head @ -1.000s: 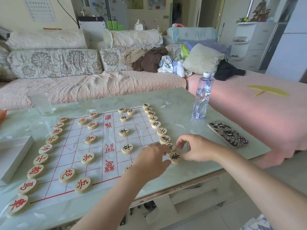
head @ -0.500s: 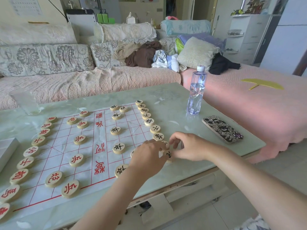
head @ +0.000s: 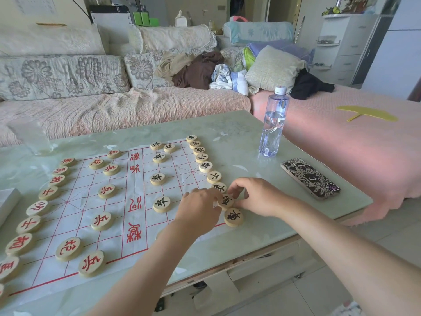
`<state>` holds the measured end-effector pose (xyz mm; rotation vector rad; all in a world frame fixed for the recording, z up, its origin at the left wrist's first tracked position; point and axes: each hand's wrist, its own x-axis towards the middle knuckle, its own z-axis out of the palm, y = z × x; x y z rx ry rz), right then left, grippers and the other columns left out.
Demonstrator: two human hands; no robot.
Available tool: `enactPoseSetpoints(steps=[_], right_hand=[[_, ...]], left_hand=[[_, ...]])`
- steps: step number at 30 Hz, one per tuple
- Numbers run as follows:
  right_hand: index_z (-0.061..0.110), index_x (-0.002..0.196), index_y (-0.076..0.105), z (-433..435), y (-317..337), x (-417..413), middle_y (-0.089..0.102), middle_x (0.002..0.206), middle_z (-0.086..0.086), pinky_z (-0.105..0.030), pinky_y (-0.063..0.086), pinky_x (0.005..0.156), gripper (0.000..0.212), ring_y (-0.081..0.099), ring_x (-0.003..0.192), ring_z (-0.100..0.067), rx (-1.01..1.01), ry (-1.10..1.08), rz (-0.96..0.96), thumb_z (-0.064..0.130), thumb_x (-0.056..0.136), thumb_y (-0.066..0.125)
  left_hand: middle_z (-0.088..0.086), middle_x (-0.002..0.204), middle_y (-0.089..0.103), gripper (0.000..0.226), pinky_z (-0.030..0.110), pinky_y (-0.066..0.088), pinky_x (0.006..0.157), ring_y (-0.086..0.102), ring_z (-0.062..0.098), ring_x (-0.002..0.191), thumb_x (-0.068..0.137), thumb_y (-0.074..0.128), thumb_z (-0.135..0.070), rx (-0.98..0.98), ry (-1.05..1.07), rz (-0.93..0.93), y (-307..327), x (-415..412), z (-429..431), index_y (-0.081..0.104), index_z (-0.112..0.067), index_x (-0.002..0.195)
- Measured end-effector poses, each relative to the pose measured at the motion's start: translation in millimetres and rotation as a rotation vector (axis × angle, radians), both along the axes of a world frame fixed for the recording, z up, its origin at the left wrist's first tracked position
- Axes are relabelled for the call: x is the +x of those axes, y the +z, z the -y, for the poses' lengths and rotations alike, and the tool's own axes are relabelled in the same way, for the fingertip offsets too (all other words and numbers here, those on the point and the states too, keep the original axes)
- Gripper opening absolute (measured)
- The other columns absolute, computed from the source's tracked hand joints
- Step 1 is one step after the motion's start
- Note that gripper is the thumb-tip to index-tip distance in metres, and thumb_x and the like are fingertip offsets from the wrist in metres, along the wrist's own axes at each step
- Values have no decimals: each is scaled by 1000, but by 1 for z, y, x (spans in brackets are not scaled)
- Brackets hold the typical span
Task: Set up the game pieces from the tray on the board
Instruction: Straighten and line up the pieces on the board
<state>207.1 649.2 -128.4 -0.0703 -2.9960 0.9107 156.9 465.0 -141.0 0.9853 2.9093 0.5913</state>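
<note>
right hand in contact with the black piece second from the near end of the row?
Touching. Head view: fingers of the right hand curl onto the rim of that black piece, with no gap showing.

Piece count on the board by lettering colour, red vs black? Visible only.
Red-lettered pieces: 16, one cut off at the frame's left edge
Black-lettered pieces: 14; more may lie under the left hand
Total: 30 visible
</note>
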Motion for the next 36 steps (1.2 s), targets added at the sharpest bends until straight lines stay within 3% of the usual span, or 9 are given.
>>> enactPoseSetpoints(steps=[4, 6, 10, 15, 22, 27, 32, 36], right_hand=[[39, 102, 64, -3, -3, -4, 63, 96, 20, -10, 34, 60, 29, 50, 67, 15, -8, -4, 11, 25, 81, 79], [38, 102, 65, -2, -1, -4, 60, 87, 24, -8, 36, 59, 28, 51, 64, 11, -11, -2, 3, 24, 81, 79], [33, 103, 67, -1, -1, -5, 52, 71, 25, -7, 36, 56, 27, 49, 62, 19, 18, 6, 3, 26, 81, 80], [38, 108, 66, -4, -5, -10, 64, 97, 22, -9, 33, 56, 32, 48, 65, 19, 61, 30, 30, 29, 81, 79], [35, 114, 63, -15, -2, -17, 64, 104, 18, -10, 34, 66, 33, 49, 70, 11, 73, -21, 6, 21, 85, 73], [28, 120, 65, -9, -9, -36, 66, 109, 13, -22, 41, 79, 33, 53, 81, -4, 66, -87, -38, 31, 88, 72], [31, 113, 64, -3, -7, -51, 64, 100, 14, -14, 38, 65, 35, 50, 70, 4, -37, -46, -20, 31, 82, 80], [29, 105, 68, -5, -8, -58, 64, 99, 15, -9, 36, 61, 26, 50, 68, 7, -54, -21, -22, 26, 83, 79]], left_hand=[[-14, 114, 65, 33, 32, 38, 97, 53, 15, 112, 88, 57, -27, 22, 25, 10, 2, -3, 1, 58, -36, 120], [-13, 111, 67, 31, 34, 42, 98, 57, 16, 108, 87, 59, -25, 50, 16, 73, 2, -4, 0, 61, -34, 117], [-13, 109, 69, 34, 37, 46, 95, 60, 17, 104, 84, 60, -22, 79, 23, 122, 1, -7, 0, 63, -34, 116], [-11, 111, 68, 34, 35, 44, 94, 56, 17, 108, 83, 63, -29, 56, 55, 59, -3, -6, -1, 61, -36, 117], [-18, 108, 65, 36, 32, 43, 93, 57, 12, 106, 84, 64, -31, 86, 79, 21, 3, -15, 4, 58, -35, 119], [-10, 115, 61, 36, 32, 46, 88, 57, 15, 107, 86, 62, -25, 84, 132, 50, 6, -32, 0, 58, -31, 121], [-5, 125, 58, 44, 36, 47, 94, 53, 18, 115, 90, 57, -17, 44, 84, 132, 3, -44, -7, 55, -34, 130], [-4, 127, 56, 41, 34, 42, 98, 50, 19, 118, 91, 53, -19, -54, 13, 77, 1, -49, -5, 57, -36, 129]])
